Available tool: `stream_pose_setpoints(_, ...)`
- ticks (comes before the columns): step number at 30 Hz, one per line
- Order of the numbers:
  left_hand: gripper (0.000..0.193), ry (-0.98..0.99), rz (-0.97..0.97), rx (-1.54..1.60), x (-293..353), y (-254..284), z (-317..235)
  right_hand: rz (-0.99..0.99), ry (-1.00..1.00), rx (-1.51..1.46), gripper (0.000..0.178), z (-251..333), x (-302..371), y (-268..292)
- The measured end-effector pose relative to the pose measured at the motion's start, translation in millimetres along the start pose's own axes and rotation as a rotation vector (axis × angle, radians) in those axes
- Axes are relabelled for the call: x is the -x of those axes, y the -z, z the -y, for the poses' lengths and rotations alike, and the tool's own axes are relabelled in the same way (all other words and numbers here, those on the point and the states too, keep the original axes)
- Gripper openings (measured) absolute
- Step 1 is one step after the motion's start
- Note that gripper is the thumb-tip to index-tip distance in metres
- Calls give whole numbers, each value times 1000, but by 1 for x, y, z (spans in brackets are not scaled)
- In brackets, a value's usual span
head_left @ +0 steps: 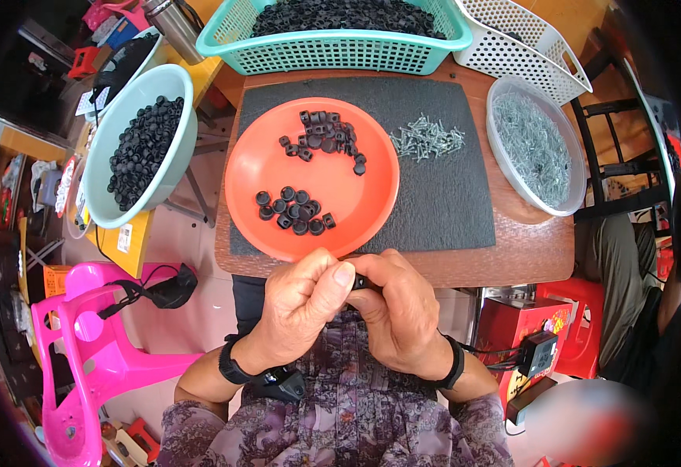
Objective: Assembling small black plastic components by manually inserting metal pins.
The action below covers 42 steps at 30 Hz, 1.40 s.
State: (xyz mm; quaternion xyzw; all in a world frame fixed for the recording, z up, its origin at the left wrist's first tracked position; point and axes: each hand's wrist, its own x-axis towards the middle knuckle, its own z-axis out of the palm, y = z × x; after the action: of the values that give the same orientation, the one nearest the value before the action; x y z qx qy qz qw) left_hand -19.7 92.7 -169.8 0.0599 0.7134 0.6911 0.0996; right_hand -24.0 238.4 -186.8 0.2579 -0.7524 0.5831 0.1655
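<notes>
My left hand (305,300) and my right hand (401,310) meet at the near edge of the table, just below an orange-red plate (251,156). Between the right thumb and forefinger is a small black plastic part (360,282), mostly covered by the fingers. The left thumb and fingers are pinched together beside it; whatever they grip is hidden. On the plate lie two groups of black plastic pieces: blocky and round ones (329,143) at the back, round cap-like ones (300,208) nearer me. To the right, a pile of silver screws (427,138) rests on a dark mat (441,210).
A teal basket (332,58) of black pieces stands at the back, beside a white perforated basket (512,58). On the right is a clear tub (574,183) of screws. At left are a pale green basin (188,117) of black caps and a pink chair (122,354).
</notes>
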Motion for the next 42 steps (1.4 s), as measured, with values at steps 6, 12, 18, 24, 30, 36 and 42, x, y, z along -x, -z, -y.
stream_pose_setpoints(6, 33, -195, -232, -170, 4, -14, 7, -40, 73, 84, 40, -2, 2, -6)
stream_pose_setpoints(12, 33, 328, -58, 574, 0, -10, 2, -56, -10, -53, 29, -3, 3, -3)
stream_pose_setpoints(18, 31, 444, 2, 684, -2, -6, -5, -4, 32, 25, 29, -5, -2, 4)
stream_pose_setpoints(24, 32, 267, -33, 417, -3, -7, -4, 43, 30, 162, 37, -4, -5, 3)
stream_pose_setpoints(30, 32, 254, -13, 580, -2, -8, -6, 41, 189, 326, 36, -12, -8, 3)
stream_pose_setpoints(36, 34, 398, 7, 534, -2, -10, -13, -112, 297, 316, 35, -12, -17, 4)
stream_pose_setpoints(42, 38, 360, -14, 593, -2, -14, -13, -131, 392, 427, 34, -17, -19, 6)
